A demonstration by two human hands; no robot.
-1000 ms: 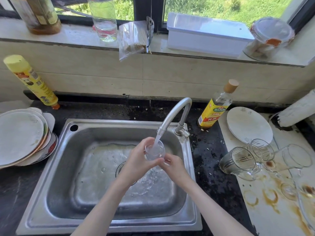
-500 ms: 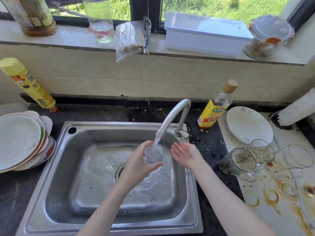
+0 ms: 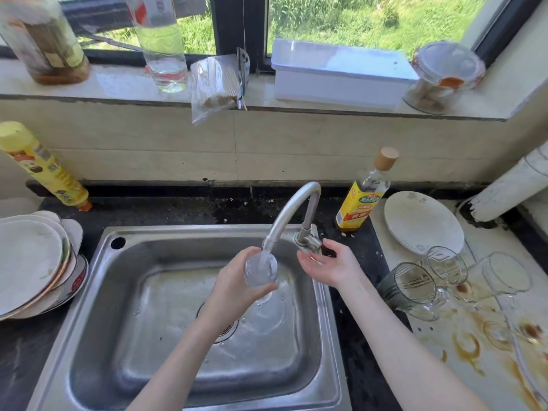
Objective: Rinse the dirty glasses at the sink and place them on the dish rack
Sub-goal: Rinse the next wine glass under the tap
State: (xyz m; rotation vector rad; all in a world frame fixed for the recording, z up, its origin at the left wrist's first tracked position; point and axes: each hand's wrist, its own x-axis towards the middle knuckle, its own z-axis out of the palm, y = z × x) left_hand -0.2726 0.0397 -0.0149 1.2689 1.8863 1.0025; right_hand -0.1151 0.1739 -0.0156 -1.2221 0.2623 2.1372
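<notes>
A steel sink fills the middle of a dark counter under a sunny window. A stack of plates sits to its left. To its right, on a pale stained surface, lies one more plate and a cluster of dirty glasses tipped on their sides, mouths turned mostly toward the viewer. No dish rack can be made out.

A curved tap rises from the sink's far right corner, and water runs from its spout. A person's two bare arms reach in from below.

The left hand is wrapped around a small clear glass, holding it directly under the stream over the basin. The glass stands nearly upright, its long axis vertical, mouth up toward the spout, and it looks full of water.

The right hand holds nothing; its fingers are loosely spread, palm up, just beside the tap's base and handle, with the fingertips close to it. Contact cannot be judged.

The handle lies just beyond the right hand, well nearer to it than to the left, so shutting off the water would likely fall to the right hand
</notes>
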